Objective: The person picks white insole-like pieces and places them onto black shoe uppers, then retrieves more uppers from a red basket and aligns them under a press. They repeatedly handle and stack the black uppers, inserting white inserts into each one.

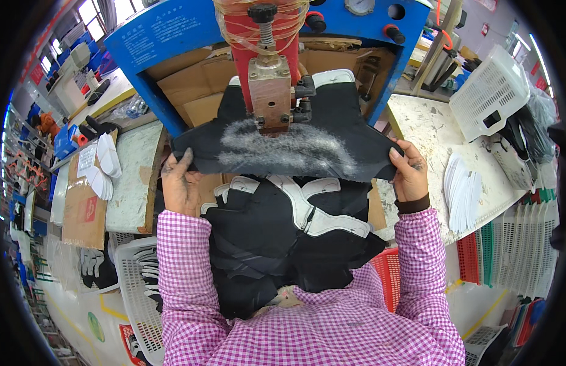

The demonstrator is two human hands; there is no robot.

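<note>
Left hand (180,183) and right hand (410,174), each pinching an end of the black shoe upper (283,149), stretched flat at frame centre beneath the brass press head (269,91), presumably for even contact. Below, stacked black-and-white pieces (289,238); at right, white basket (487,91) on the desk (423,128).

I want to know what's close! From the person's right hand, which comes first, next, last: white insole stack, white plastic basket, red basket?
1. White insole stack: on the bench beside the right hand.
2. Red basket: below, by the right sleeve.
3. White plastic basket: tilted, upper right.
</note>
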